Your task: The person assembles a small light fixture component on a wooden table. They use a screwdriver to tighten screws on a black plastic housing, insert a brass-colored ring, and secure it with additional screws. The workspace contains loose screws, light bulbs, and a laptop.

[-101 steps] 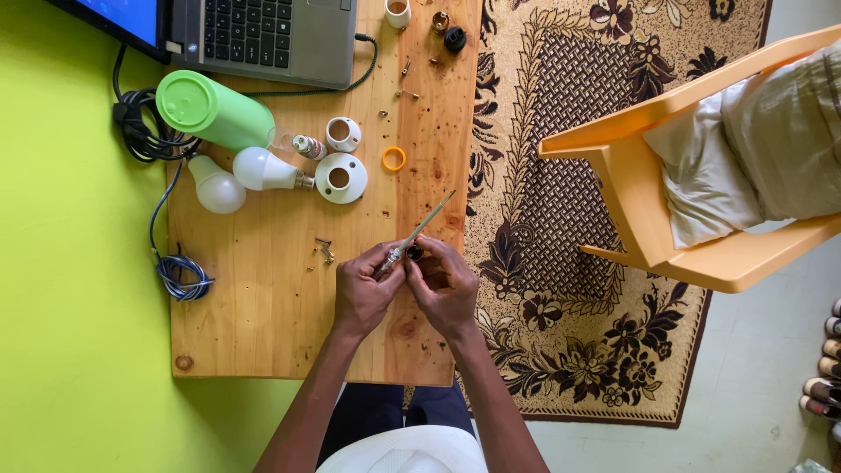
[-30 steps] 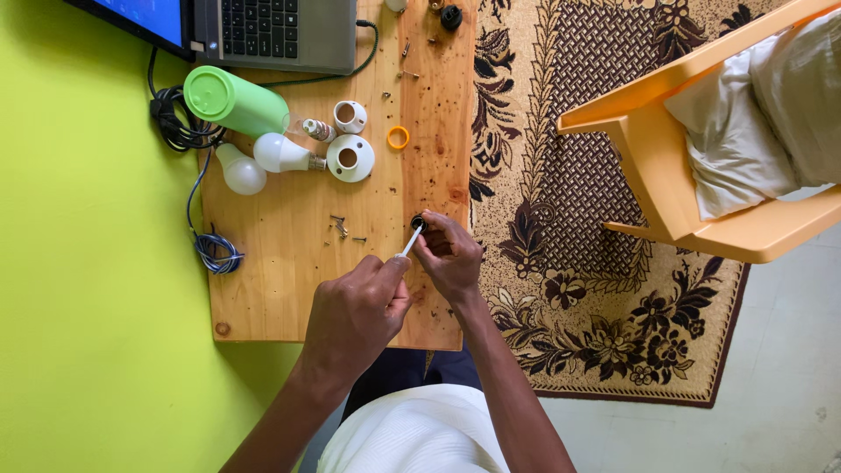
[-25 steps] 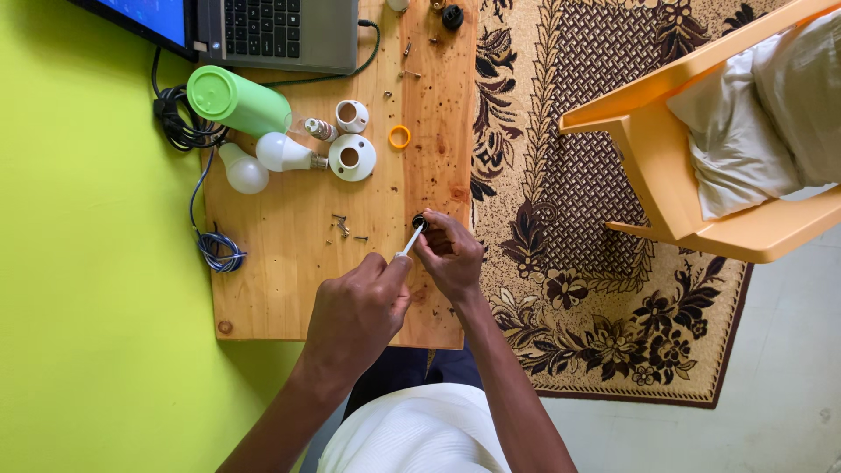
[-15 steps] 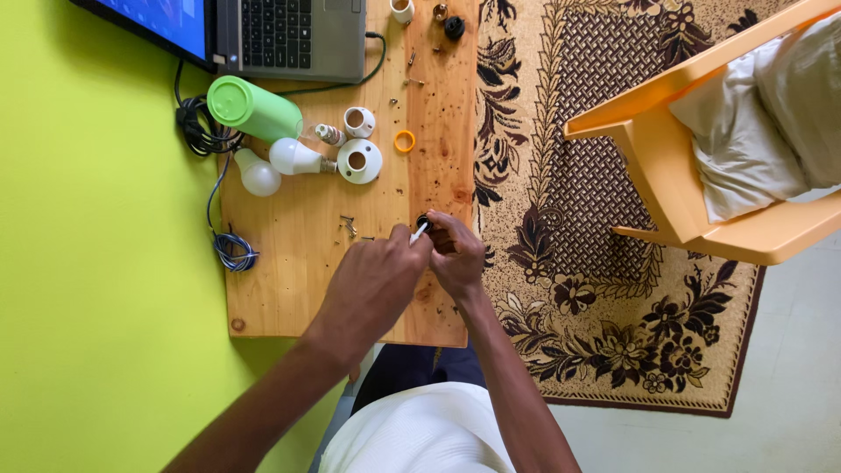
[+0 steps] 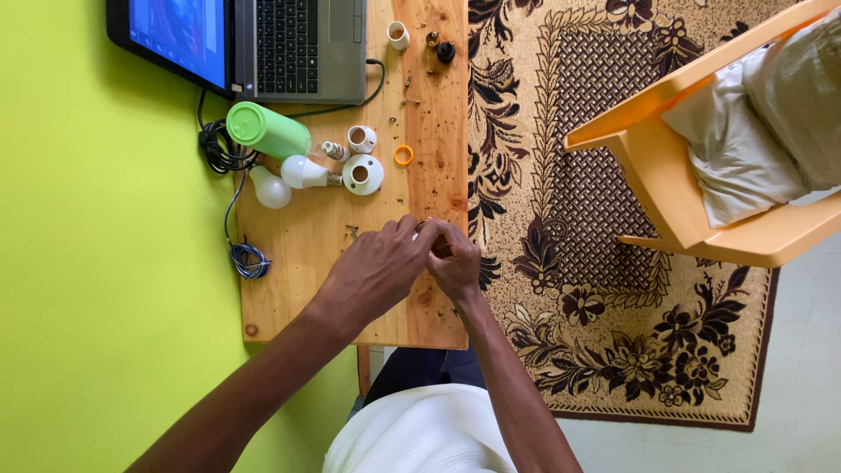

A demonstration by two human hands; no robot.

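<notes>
Head view: both hands are meeting on the wooden table (image 5: 298, 263), below the orange ring (image 5: 403, 156) — left hand (image 5: 381, 267) and right hand (image 5: 455, 263) are pinching a small part (image 5: 421, 228), mostly hidden between the fingertips.

A home room: patterned rug (image 5: 613, 289), orange chair (image 5: 692, 184), laptop (image 5: 263, 44) and bulbs (image 5: 302, 172) on a small wooden table (image 5: 298, 263).

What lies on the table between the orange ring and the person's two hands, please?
In the head view, only bare wood lies between the orange ring and the joined left hand and right hand.
</notes>
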